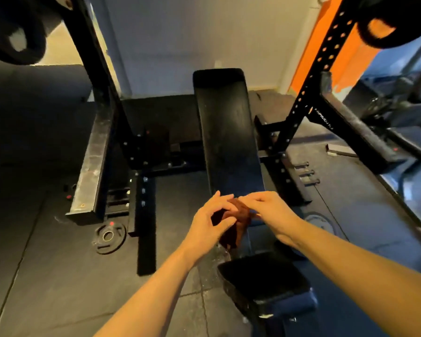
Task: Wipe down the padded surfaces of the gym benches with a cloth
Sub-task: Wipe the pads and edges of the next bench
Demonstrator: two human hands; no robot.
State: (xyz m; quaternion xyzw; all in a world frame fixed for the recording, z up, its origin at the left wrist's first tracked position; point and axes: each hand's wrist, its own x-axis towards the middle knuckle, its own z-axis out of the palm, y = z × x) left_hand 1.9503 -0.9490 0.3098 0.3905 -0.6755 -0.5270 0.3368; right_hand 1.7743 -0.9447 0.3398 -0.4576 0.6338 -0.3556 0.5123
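Note:
A long black padded bench back (226,132) stretches away from me between two rack uprights. Its separate black seat pad (265,278) lies nearer, low in the view. A dark brown cloth (237,227) hangs bunched between my hands, just above the near end of the back pad. My left hand (210,222) grips the cloth from the left with curled fingers. My right hand (267,210) pinches its upper edge from the right. Most of the cloth is covered by my fingers.
Black rack uprights stand to the left (93,98) and the right (309,88) of the bench. A small weight plate (108,237) lies on the rubber floor at the left. Several bolts (304,172) stick out of the frame at the right. Plates hang at both top corners.

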